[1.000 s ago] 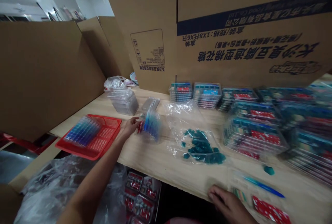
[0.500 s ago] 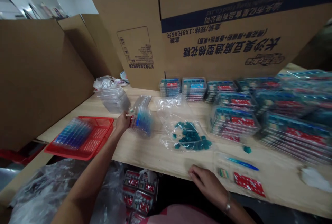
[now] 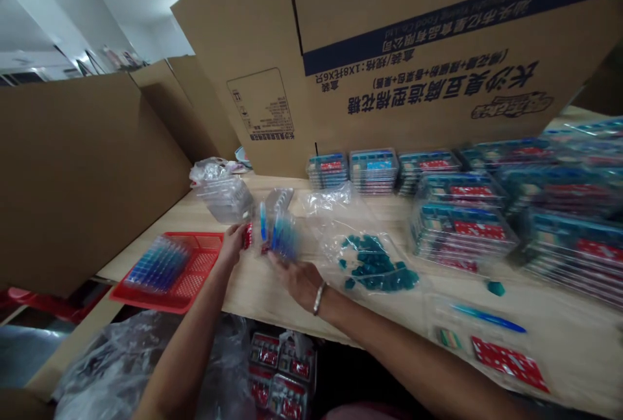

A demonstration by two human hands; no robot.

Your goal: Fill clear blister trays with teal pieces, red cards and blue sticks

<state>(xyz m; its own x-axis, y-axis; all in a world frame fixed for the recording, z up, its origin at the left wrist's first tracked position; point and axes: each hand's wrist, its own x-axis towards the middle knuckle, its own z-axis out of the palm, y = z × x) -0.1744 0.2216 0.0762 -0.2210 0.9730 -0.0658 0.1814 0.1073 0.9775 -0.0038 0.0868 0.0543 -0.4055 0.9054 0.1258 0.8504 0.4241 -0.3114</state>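
My left hand (image 3: 233,243) is closed on the left edge of a clear plastic tray (image 3: 263,220) that carries a blue pen and a red packet. Right beside that tray stand more clear trays with blue pens (image 3: 285,236), tilted up and blurred. My right hand (image 3: 300,282), with a bracelet at the wrist, has its fingertips at the lower edge of these trays. Its fingers are partly smeared, so I cannot make out whether they grip. Teal pieces (image 3: 374,263) lie on a clear plastic bag (image 3: 331,202) to the right.
A red basket (image 3: 197,271) with blue-filled trays stands left. Behind are clear empty trays (image 3: 224,199) and a large carton (image 3: 418,102). Stacks of filled trays (image 3: 462,228) line the right. One open tray (image 3: 487,342) with a pen and red packet lies front right.
My right hand has moved left and forward from the table's front edge to the trays. One tray now stands apart from the others beside my left hand. The view has shifted slightly.
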